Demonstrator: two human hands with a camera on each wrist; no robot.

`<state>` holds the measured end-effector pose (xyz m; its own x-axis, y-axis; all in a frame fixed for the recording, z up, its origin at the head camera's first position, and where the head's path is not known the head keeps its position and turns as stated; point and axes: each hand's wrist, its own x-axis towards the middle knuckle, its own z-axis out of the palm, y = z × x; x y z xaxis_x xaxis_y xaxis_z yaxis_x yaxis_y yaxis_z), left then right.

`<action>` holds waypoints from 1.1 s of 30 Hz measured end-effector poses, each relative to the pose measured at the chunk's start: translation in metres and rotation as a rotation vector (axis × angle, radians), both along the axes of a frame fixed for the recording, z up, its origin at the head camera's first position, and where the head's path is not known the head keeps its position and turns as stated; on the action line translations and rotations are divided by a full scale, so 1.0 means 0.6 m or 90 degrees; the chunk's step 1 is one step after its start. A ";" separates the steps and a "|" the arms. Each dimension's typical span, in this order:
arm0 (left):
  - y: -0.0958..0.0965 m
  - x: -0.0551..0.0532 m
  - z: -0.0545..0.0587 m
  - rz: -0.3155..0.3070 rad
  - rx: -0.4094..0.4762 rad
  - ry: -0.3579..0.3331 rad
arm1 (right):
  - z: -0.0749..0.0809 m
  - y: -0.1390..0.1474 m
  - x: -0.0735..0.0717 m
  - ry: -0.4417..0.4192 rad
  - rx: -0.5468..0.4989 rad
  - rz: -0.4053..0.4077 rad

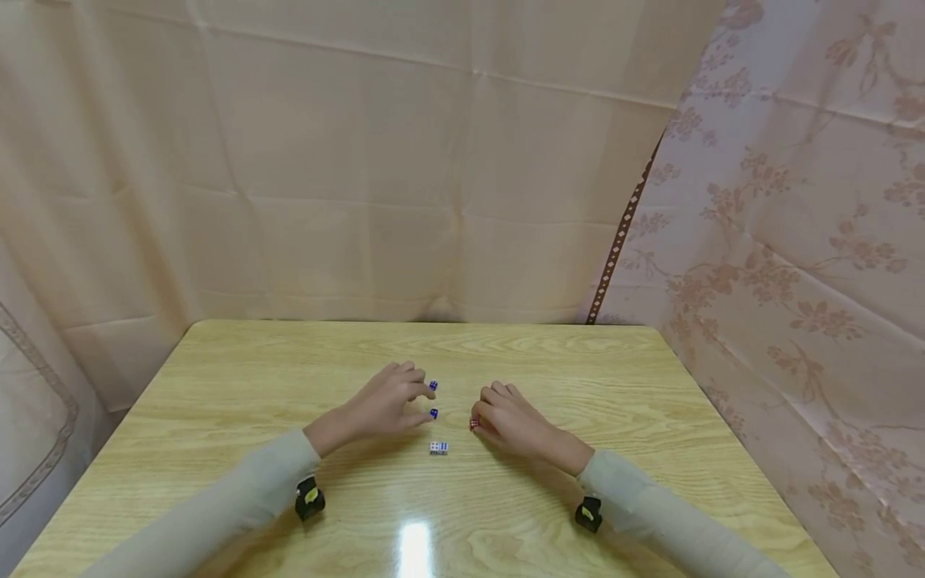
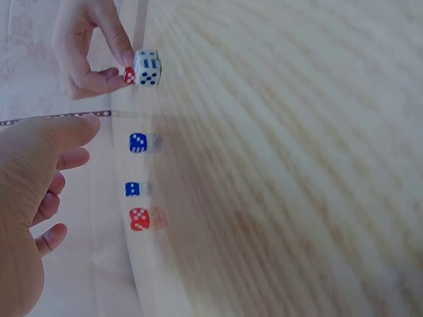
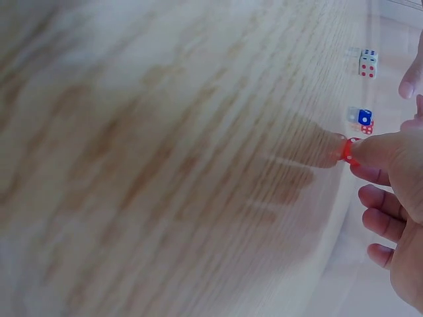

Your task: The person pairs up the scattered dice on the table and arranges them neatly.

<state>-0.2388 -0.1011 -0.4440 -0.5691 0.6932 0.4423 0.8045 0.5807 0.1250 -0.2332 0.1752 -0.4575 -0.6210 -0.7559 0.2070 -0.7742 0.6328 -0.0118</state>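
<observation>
My right hand (image 1: 516, 421) pinches a red die (image 3: 350, 150) between thumb and index finger, low at the tabletop. Across from it, my left hand (image 1: 386, 401) has thumb and index finger apart, with nothing between them. Close by those two fingertips are two blue dice, a farther one (image 1: 433, 385) and a nearer one (image 1: 433, 413). Nearer the body, two white dice (image 1: 438, 448) sit side by side, showing red and blue pips on top. Another red die (image 2: 139, 219) stands beyond the blue ones in the left wrist view; the left hand hides it in the head view.
All the dice are on a glossy wood-grain table (image 1: 289, 353). Behind its far edge hangs a beige curtain (image 1: 347, 160), and a floral curtain (image 1: 809, 241) hangs along the right. Both wrists carry black strapped devices (image 1: 309, 498).
</observation>
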 end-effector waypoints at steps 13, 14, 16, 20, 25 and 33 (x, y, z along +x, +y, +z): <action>-0.021 -0.030 0.002 0.027 0.005 0.003 | -0.001 0.001 0.001 0.007 -0.009 0.006; -0.023 -0.031 0.002 0.031 0.005 0.001 | -0.001 0.001 0.001 0.006 -0.008 0.006; -0.025 -0.033 0.003 0.035 0.007 -0.009 | -0.001 0.001 0.002 0.003 -0.006 0.003; -0.029 -0.035 0.005 0.049 0.004 -0.030 | 0.000 0.000 0.002 0.006 -0.010 0.003; -0.034 -0.040 0.004 0.063 -0.002 -0.037 | -0.001 0.000 0.003 0.002 -0.016 0.001; -0.039 -0.048 -0.004 0.079 0.000 -0.056 | 0.001 0.000 0.004 -0.002 -0.015 0.001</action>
<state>-0.2678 -0.1246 -0.4462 -0.6874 0.6147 0.3868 0.7121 0.6754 0.1920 -0.2310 0.1752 -0.4572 -0.6209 -0.7516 0.2227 -0.7749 0.6314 -0.0295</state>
